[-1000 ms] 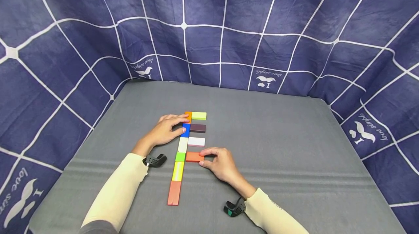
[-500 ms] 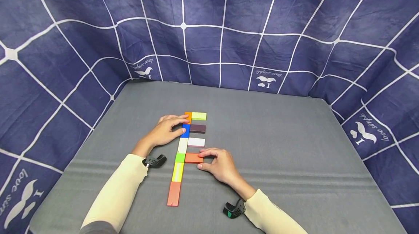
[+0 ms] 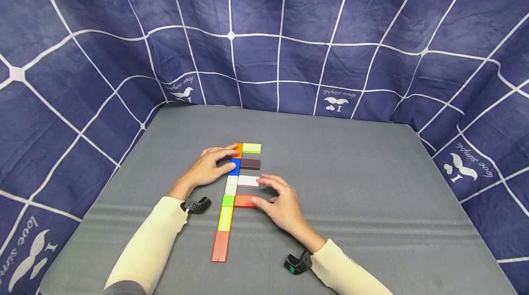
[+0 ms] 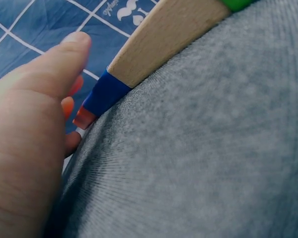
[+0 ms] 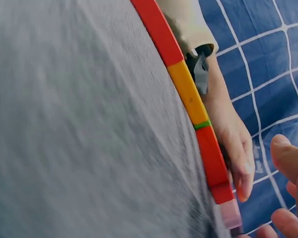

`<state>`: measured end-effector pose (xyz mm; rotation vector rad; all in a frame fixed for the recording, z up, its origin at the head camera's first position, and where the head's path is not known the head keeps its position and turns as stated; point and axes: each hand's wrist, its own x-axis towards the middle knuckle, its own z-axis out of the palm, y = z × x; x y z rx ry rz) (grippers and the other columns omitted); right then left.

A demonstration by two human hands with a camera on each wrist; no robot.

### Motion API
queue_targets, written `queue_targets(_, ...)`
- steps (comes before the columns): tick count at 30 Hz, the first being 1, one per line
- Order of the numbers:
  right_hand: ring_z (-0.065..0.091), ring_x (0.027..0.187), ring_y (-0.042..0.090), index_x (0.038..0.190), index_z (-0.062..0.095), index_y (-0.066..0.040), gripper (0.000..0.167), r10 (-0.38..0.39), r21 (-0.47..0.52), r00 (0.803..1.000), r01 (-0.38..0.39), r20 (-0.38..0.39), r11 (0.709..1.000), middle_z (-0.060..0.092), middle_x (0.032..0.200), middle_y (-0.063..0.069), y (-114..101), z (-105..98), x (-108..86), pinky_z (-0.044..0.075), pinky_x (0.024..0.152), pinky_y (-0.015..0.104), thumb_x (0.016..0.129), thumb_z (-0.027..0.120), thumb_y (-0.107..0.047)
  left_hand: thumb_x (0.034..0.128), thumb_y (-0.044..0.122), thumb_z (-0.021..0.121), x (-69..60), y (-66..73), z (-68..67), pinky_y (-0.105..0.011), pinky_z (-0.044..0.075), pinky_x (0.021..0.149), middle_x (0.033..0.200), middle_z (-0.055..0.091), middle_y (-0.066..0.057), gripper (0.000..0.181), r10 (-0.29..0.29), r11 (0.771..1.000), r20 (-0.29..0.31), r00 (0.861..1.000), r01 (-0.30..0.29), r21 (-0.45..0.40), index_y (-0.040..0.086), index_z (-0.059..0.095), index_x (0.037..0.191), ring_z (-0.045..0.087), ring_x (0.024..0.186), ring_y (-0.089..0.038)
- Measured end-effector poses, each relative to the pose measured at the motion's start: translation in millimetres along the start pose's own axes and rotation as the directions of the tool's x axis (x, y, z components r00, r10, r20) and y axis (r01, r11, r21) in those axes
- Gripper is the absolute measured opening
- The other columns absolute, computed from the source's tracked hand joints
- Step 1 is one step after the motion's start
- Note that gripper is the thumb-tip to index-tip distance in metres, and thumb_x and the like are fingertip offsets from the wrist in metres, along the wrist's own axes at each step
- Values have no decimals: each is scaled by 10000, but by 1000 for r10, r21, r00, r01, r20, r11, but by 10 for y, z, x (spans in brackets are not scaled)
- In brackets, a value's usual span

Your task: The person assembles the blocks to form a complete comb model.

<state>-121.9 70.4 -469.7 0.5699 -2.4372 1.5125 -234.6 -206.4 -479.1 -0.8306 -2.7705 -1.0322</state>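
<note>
Fingertips of my left hand (image 3: 206, 166) rest on the orange block (image 3: 240, 147), its thumb on the blue block (image 3: 234, 172). Below these in the column lie a cream block (image 3: 231, 186), a green block (image 3: 228, 201), a yellow block (image 3: 225, 218) and a salmon-red block (image 3: 220, 246). My right hand (image 3: 284, 203) has thumb and index finger spread. Its thumb tip is at the right end of the orange-red block (image 3: 244, 201), which abuts the green one. Its index fingertip is at the right end of the white block (image 3: 249, 180); contact is unclear.
A dark brown block (image 3: 250, 164) and a yellow-green block (image 3: 251, 148) also branch rightward from the column. All lie flat on a grey cloth-covered table (image 3: 351, 185). A blue checked curtain (image 3: 306, 56) encloses the back and sides.
The orange-red block has shifted slightly left against the green block. My right hand has let it go, and its index finger has moved up to the white block. The left hand stays put.
</note>
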Motion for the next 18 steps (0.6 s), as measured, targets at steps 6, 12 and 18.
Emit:
queue_targets(6,580,1295,196,1287,681,-176,501,-195,-155,980,187,-41,970,611,1403,6,33,-210,211,514,1006,408,827,837,-296,976,400,642,48,-11,-9,-570,249,1173,1601,412,23,534,39,999,-67,997,-41,-25,226,529,1469,432,1422,-264)
queue_targets(12,372,1482,307,1468,526,-209,722,-310,-377,947,320,90,869,396,1607,63,128,-591,336,294,1178,583,829,813,-384,970,451,631,51,147,-3,-579,225,1178,1642,328,50,614,75,995,-102,992,-67,80,287,435,1529,382,1444,-258)
queue_targets(18,144,1550,405,1588,297,-304,1021,-208,-689,957,289,202,664,120,1706,35,197,-955,413,152,1108,783,755,668,-763,915,669,556,74,353,-32,-647,104,1203,1688,203,-30,806,59,933,-54,997,-36,358,338,269,1591,210,1541,-322)
